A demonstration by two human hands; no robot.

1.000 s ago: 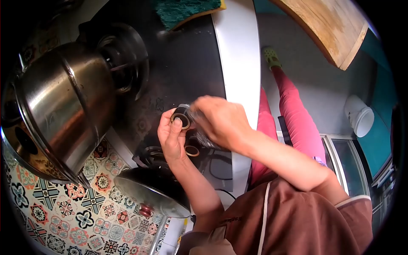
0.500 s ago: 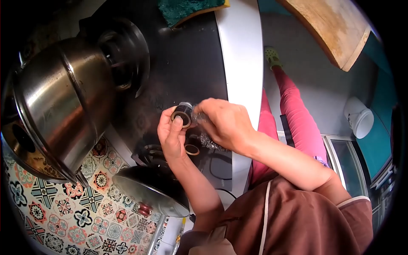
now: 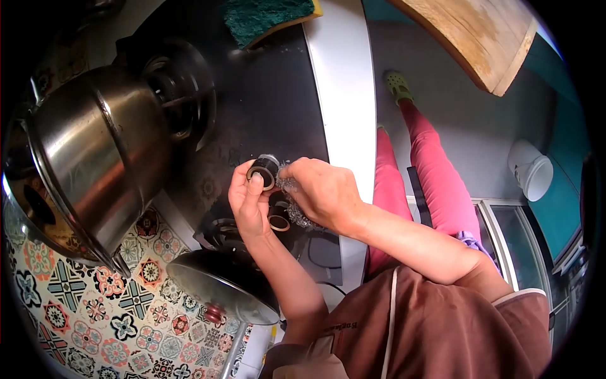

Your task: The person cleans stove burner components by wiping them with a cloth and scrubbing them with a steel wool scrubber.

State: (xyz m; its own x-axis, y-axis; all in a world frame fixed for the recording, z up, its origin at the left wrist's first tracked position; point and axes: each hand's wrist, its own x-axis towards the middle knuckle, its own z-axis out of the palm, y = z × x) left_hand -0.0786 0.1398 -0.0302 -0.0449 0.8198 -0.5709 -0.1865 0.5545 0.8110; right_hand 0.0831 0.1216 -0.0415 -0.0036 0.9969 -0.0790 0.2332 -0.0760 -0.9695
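Observation:
A small dark cylinder with a brass-coloured ring at its end (image 3: 261,174) is held in my left hand (image 3: 247,201), the thumb pressed on the ring. My right hand (image 3: 328,192) is closed on a silvery wire scourer (image 3: 299,213), which touches the cylinder's right side. Part of the scourer hangs below the fingers. A second dark piece with a brass-coloured ring (image 3: 278,221) lies on the black stove top (image 3: 271,82), just under my hands.
A large steel pot (image 3: 95,151) stands at the left beside a burner (image 3: 180,95). A glass lid with a red knob (image 3: 221,290) is at the lower left. A green sponge (image 3: 268,19) lies at the top, a wooden board (image 3: 473,38) at the upper right, a white bucket (image 3: 530,170) below.
The camera view has shifted slightly. My right hand has moved a little down along the cylinder with the scourer, while my left hand keeps its hold.

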